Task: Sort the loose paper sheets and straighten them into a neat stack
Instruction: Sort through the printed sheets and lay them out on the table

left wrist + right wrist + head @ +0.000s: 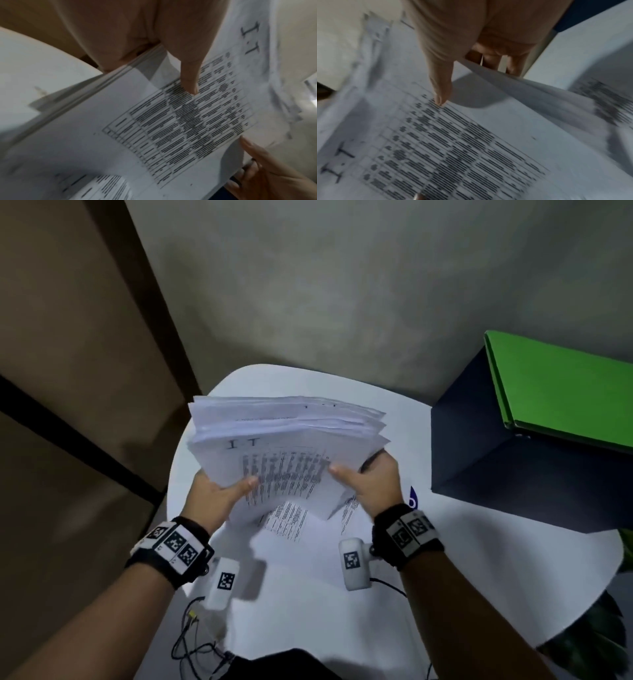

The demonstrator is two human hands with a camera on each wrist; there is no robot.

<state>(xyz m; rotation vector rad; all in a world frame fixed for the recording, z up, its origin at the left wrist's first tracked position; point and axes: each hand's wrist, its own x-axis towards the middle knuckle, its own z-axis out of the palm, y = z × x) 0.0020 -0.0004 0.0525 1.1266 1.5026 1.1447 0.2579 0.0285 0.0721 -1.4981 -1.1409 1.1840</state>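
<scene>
A dark blue box (507, 460) is seen at the right edge of a white round-cornered table (445, 559), and a bright green folder (561, 385) is laid flat on its top; nothing can be made out inside either, both being closed as far as can be told. Above the table a thick stack of paper sheets (287, 440) is held raised and tilted, its far edges fanned unevenly so that the separate layers are shown as thin white steps. The left hand (219, 491) is closed on the stack's left side, with the thumb pressed on the printed top sheet and the fingers hidden beneath; the right hand (370, 481) is gripped on the right side likewise, thumb on top and fingers curled under the edge. The top sheet (180, 128) is printed with a ruled table of dense black lines and headed with the large letters "I.T". Below the stack, further printed sheets (291, 520) are left lying flat on the tabletop. The table surface is smooth and matte. Behind it a plain grey-beige wall (342, 285) is seen, and at the left a brown panel (68, 337) crossed by dark strips. Dark leaves of a plant (589, 642) are visible at the lower right.
</scene>
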